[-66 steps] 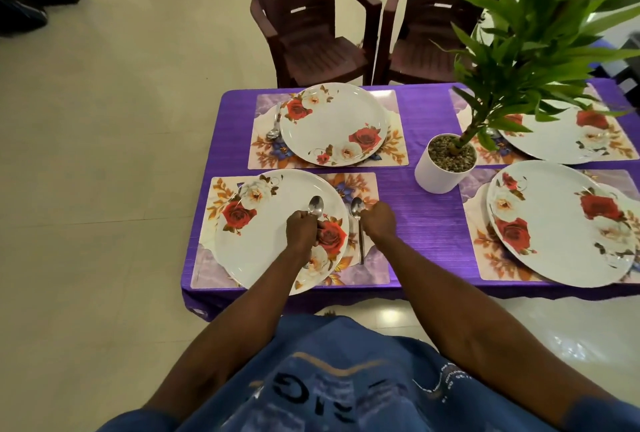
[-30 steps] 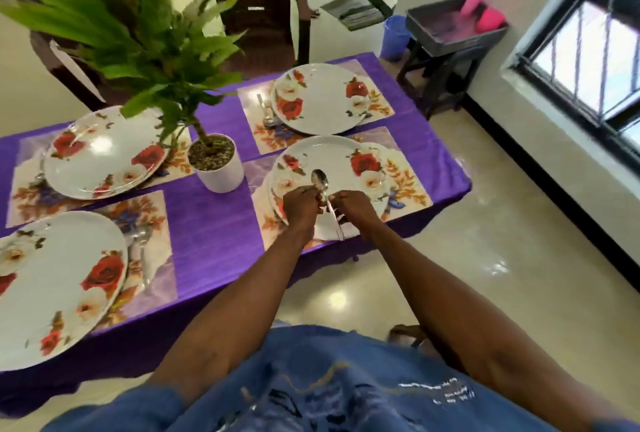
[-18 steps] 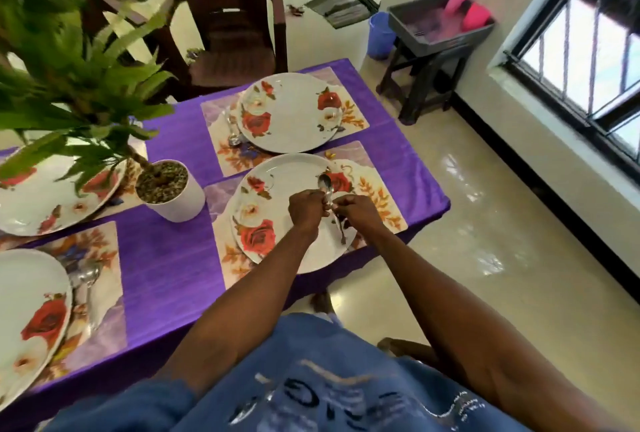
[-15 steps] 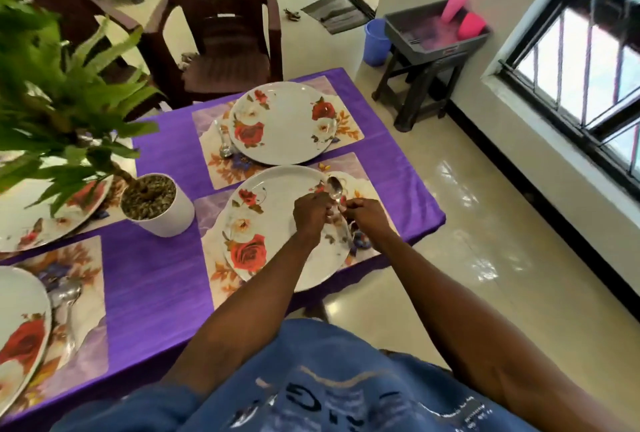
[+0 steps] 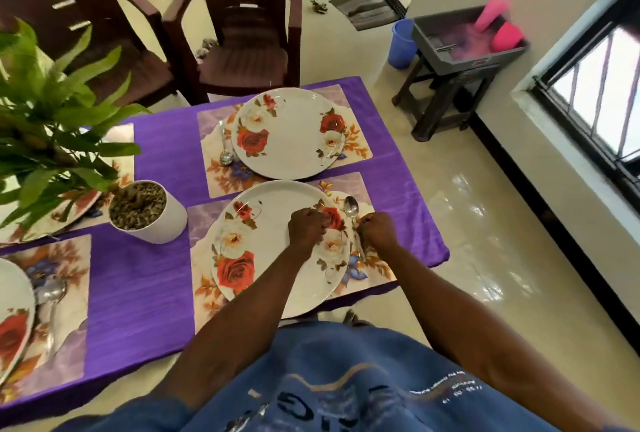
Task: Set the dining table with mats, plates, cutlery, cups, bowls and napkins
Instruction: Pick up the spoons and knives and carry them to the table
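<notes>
A floral plate (image 5: 263, 234) sits on a floral mat (image 5: 367, 272) at the right end of the purple-covered table (image 5: 145, 286). A steel spoon (image 5: 350, 207) lies on the mat just right of that plate, bowl pointing away from me. My right hand (image 5: 378, 231) pinches its handle. My left hand (image 5: 306, 228) hovers over the plate's right edge with its fingers curled; I see nothing in it. Behind is a second plate (image 5: 291, 134) on its mat, with a spoon (image 5: 225, 151) on its left. A third mat at the near left carries a plate (image 5: 14, 331) and a spoon (image 5: 52, 296).
A potted plant in a white pot (image 5: 162, 224) stands mid-table, its leaves spreading over the left. Two brown plastic chairs (image 5: 242, 51) stand beyond the table. By the right wall a grey crate (image 5: 464, 51) with pink cups (image 5: 505, 37) sits on a dark stool, a blue bucket (image 5: 401, 44) beside it.
I have moved from the left place setting to the right one. The spoon that both hands held over the plate now lies on the mat to its right; my left hand has let go.
</notes>
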A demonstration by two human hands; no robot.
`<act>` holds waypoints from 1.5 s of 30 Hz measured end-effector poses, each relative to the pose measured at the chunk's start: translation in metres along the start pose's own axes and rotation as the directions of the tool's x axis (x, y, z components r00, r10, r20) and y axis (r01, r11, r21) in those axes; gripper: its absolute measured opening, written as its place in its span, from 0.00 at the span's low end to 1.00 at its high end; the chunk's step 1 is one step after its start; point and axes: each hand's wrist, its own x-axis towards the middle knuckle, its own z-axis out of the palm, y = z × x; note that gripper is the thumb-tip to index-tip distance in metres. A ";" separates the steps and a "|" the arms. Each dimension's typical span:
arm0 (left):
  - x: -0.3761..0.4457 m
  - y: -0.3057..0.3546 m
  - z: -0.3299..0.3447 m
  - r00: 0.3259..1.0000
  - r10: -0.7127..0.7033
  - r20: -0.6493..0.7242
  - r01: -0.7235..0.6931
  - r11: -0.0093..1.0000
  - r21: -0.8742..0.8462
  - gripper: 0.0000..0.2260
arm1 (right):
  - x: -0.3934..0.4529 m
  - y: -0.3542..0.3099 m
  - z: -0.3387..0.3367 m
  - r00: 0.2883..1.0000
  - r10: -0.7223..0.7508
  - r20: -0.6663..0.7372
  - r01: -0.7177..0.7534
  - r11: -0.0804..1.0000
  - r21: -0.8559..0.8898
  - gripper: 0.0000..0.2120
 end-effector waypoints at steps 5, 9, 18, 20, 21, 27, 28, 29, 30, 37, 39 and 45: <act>-0.008 -0.004 -0.003 0.998 -0.030 -0.054 0.030 1.000 -0.008 0.09 | 0.000 -0.003 -0.001 0.998 -0.063 0.022 0.064 0.994 -0.084 0.04; -0.009 -0.008 -0.002 0.995 -0.044 -0.090 0.047 0.998 0.031 0.11 | 0.001 -0.002 -0.006 0.989 -0.133 0.070 0.140 0.984 -0.112 0.07; -0.011 -0.012 0.003 0.995 -0.027 -0.097 0.030 0.999 0.034 0.09 | 0.002 -0.001 -0.013 0.977 -0.144 0.158 0.155 0.986 -0.062 0.05; -0.010 -0.014 0.005 0.995 -0.014 -0.097 0.018 0.999 0.040 0.09 | 0.002 0.000 -0.013 0.976 -0.143 0.164 0.154 0.987 -0.054 0.04; -0.010 -0.014 0.007 0.995 -0.002 -0.099 0.007 0.999 0.051 0.10 | 0.002 0.000 -0.013 0.975 -0.147 0.166 0.157 0.986 -0.047 0.04; -0.004 -0.019 0.012 0.980 0.096 -0.174 -0.062 0.980 0.189 0.13 | -0.003 0.002 -0.017 0.975 -0.138 0.177 0.136 0.990 0.022 0.07; -0.003 -0.020 0.014 0.974 0.115 -0.193 -0.073 0.975 0.211 0.13 | -0.004 0.002 -0.018 0.978 -0.121 0.170 0.114 0.992 0.051 0.07; -0.004 -0.019 0.015 0.968 0.139 -0.211 -0.091 0.971 0.221 0.13 | -0.005 0.002 -0.019 0.981 -0.094 0.167 0.079 0.992 0.094 0.08; -0.007 -0.015 0.017 0.960 0.168 -0.226 -0.115 0.966 0.231 0.13 | -0.006 0.001 -0.021 0.985 -0.057 0.166 0.033 0.989 0.144 0.08; -0.017 0.002 0.041 0.901 0.329 -0.285 -0.261 0.932 0.250 0.12 | -0.003 0.000 -0.033 0.999 -0.034 -0.033 0.040 0.978 0.205 0.10; -0.019 0.005 0.052 0.885 0.380 -0.267 -0.308 0.911 0.276 0.12 | -0.001 0.000 -0.041 0.990 -0.058 -0.125 0.067 0.995 0.069 0.09; -0.019 0.034 0.115 0.826 0.536 -0.174 -0.464 0.822 0.330 0.12 | 0.024 0.014 -0.086 0.957 -0.205 -0.205 0.187 0.977 -0.102 0.11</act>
